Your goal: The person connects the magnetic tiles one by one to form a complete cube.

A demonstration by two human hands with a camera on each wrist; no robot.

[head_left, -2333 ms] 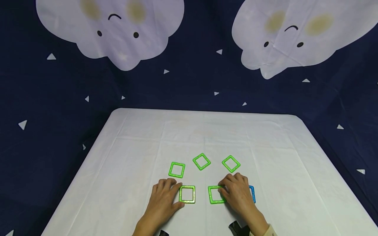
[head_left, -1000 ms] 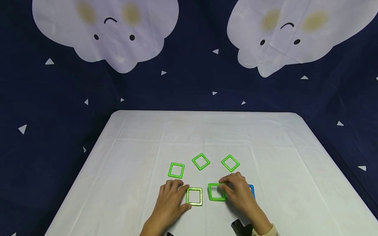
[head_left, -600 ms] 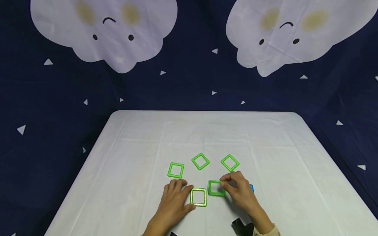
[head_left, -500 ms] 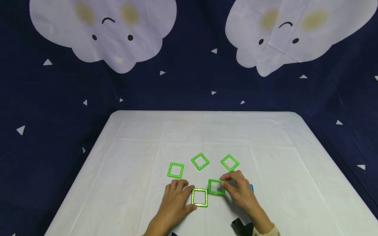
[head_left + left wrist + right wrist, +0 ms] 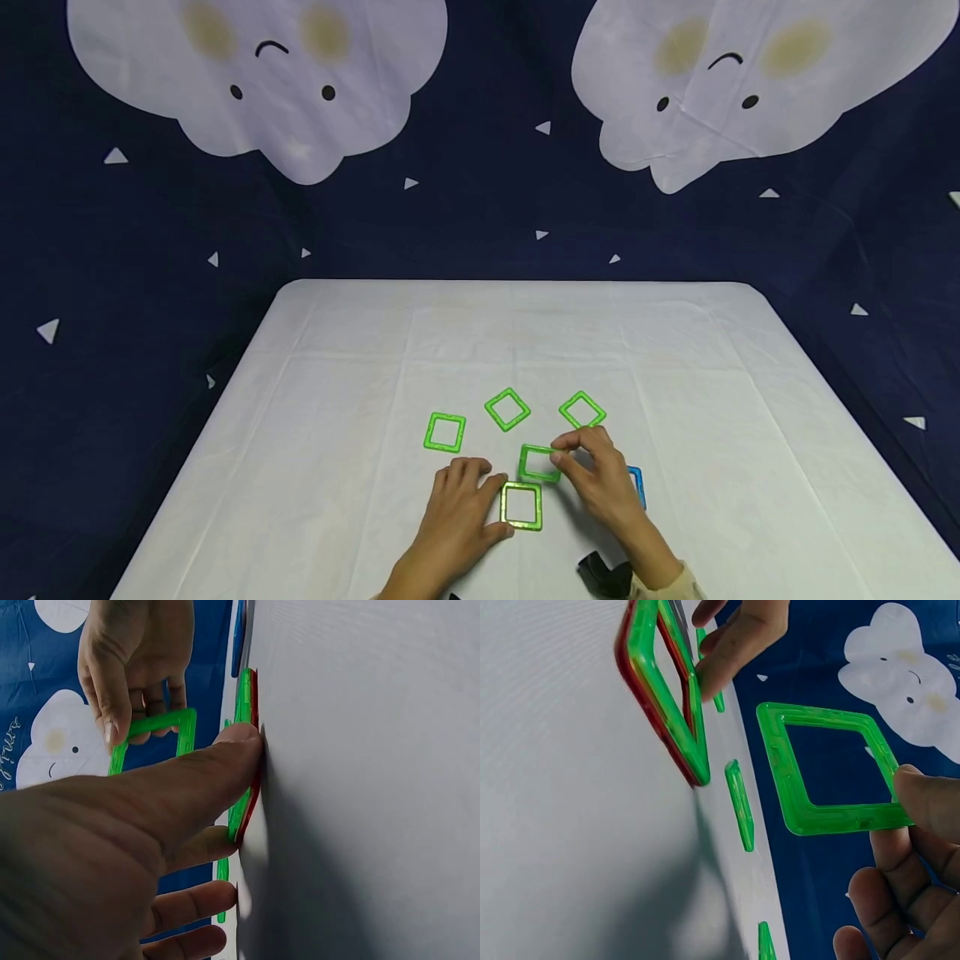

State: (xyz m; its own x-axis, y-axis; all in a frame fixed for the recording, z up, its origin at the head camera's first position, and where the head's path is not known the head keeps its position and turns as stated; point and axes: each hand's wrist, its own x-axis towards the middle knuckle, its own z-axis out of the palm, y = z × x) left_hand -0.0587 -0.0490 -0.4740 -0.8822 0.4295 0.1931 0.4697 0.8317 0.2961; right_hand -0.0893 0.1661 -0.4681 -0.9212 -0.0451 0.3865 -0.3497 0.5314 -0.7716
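My left hand (image 5: pixel 457 521) holds a square green magnetic tile (image 5: pixel 538 507) by its left side, thumb and index finger at two corners. In the left wrist view a red tile (image 5: pixel 256 697) shows stacked under that green one, against the white tabletop. My right hand (image 5: pixel 600 483) pinches a second green magnetic tile (image 5: pixel 780 761) at one side between thumb and fingers. That tile is raised off the table, just behind the stack and apart from it. A blue tile (image 5: pixel 639 485) lies to the right, partly hidden by my right hand.
Three more green tiles lie flat farther back: a left one (image 5: pixel 445 432), a middle one (image 5: pixel 507 409) and a right one (image 5: pixel 582 409), close to my right fingers. The white table (image 5: pixel 360 350) ends at a dark blue curtain (image 5: pixel 480 217) with clouds.
My left hand has slid the green-and-red stack to the right. My right hand has lifted its green tile and moved it back and slightly left, uncovering more of the blue tile.
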